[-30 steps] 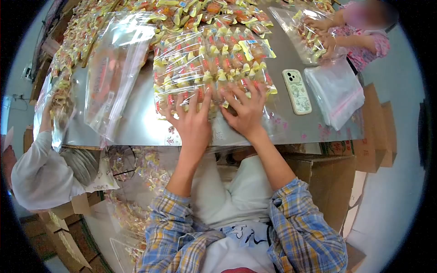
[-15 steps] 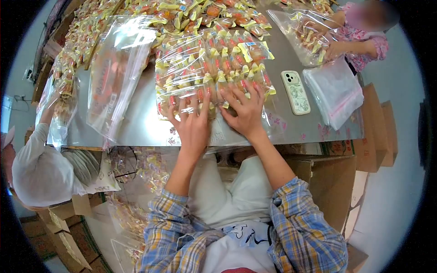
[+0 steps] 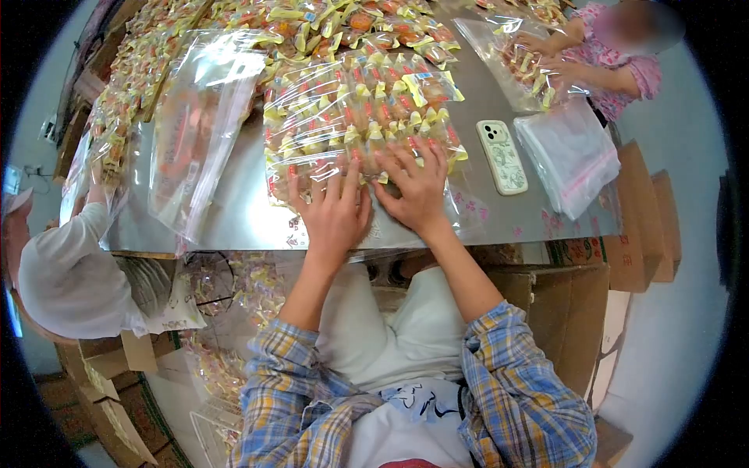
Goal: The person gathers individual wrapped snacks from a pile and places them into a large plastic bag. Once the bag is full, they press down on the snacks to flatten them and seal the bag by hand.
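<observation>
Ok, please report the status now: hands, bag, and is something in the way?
Left hand, right hand: fingers on near part of clear bag. Bag on table, packets in rows. Phone to the right, apart; seems out of the way.

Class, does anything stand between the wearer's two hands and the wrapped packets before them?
Only clear plastic film over the packets; the left hand and the right hand appear to rest on it. Nothing else visible intervenes.

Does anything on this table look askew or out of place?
Yes: one packet lies crosswise at the upper right of the otherwise orderly rows of packets, its ends pointing sideways. I can't tell whether it is inside the clear bag.
</observation>
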`<state>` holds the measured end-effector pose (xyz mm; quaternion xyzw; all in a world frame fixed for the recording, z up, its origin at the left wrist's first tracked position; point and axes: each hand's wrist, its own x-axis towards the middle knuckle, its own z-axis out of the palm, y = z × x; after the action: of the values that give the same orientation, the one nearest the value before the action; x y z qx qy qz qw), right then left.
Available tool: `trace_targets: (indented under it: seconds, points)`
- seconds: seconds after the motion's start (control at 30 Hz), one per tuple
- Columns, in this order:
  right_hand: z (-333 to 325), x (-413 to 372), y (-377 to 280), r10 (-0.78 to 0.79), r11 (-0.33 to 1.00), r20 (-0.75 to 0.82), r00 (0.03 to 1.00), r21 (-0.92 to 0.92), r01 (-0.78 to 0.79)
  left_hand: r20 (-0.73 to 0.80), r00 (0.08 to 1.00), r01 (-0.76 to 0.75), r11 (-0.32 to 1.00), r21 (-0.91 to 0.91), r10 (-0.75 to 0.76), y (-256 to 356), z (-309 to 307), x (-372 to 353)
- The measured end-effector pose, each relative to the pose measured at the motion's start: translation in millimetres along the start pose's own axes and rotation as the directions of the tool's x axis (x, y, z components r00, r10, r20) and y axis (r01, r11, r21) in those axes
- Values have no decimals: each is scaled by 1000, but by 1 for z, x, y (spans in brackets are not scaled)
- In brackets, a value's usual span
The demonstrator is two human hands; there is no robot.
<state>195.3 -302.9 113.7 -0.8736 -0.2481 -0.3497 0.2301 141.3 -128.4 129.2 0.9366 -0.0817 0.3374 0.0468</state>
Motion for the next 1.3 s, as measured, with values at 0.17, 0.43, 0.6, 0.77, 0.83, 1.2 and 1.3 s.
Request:
trace_targets:
  seconds: [0.17,0.43,0.6,0.77,0.83,1.2,1.3]
  points:
    - [-2,1,-2,2,1000,6,1000,-22,-2,-1,999,40,999,7,-40,3,7,-1]
    - [-3,3,-5,13,1000,-11,1000,-24,-14,-79,995,53,998,-14,-54,0,14,-6]
    - [-3,2,-4,9,1000,-28,1000,-26,-10,-83,996,39,999,-26,-41,-1,15,-7]
    - [-2,2,-4,25,999,-22,999,-30,-25,-71,996,44,999,-28,-46,-1,14,-5]
    - [-2,2,-4,22,999,-25,999,-40,-23,-68,996,48,998,-40,-50,0,12,-4]
    - [-4,3,-5,16,1000,-36,999,-11,-16,-107,990,82,990,-114,-95,-1,20,-9]
    - [-4,4,-5,21,1000,-18,1000,11,-21,-134,989,52,990,-131,-70,-4,16,-3]
